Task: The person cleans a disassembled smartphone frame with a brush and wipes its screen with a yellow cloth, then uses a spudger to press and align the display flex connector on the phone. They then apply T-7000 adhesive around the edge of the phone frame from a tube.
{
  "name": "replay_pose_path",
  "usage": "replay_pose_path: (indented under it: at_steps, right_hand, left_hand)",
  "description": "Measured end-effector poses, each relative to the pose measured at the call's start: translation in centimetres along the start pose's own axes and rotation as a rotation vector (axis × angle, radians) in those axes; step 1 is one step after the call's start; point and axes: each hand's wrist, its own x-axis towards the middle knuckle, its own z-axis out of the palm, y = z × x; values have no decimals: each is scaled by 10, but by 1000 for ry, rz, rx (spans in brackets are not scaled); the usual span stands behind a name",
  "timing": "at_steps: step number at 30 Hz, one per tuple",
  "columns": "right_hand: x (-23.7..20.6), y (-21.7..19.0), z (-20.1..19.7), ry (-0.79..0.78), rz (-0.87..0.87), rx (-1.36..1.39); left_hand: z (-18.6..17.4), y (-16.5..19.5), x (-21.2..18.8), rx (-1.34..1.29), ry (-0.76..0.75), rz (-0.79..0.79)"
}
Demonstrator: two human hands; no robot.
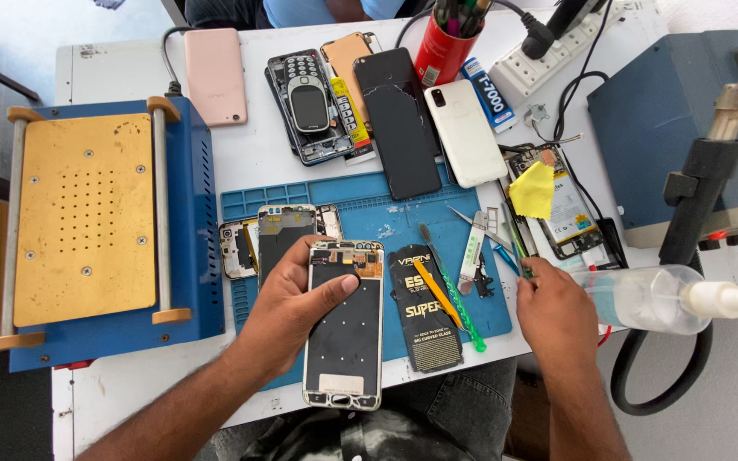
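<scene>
My left hand (288, 312) grips an opened phone frame (345, 337) with a black inner plate, thumb across its upper part, over the blue work mat (360, 213). My right hand (557, 312) rests at the mat's right edge, fingertips pinched on a thin green-handled tool (516, 243). Between my hands lie a black flat packet (424, 312), an orange pry tool (437, 294) and a green twisted-handle tool (463, 312). Metal tweezers (474, 260) lie beside them.
A blue heating plate machine (87, 218) stands at left. Several phones and phone parts (403, 119) lie at the back, with a red pen cup (442, 47) and a power strip (548, 60). A clear spray bottle (668, 299) lies at right, near a yellow cloth (533, 189).
</scene>
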Motion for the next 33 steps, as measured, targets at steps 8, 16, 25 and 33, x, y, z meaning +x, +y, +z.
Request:
replay_pose_path:
  at_steps: [8, 16, 25, 33]
  right_hand:
    - [-20, -23, 3, 271, -344, 199]
    - [-46, -54, 20, 104, -289, 288]
    - [-41, -60, 29, 123, -261, 274]
    - [-66, -57, 12, 62, -223, 1026]
  left_hand:
    - [-11, -10, 7, 63, -22, 44]
    - [-23, -27, 11, 72, -138, 68]
    - [-34, -42, 4, 313, -230, 304]
    - [-36, -41, 1, 341, -236, 364]
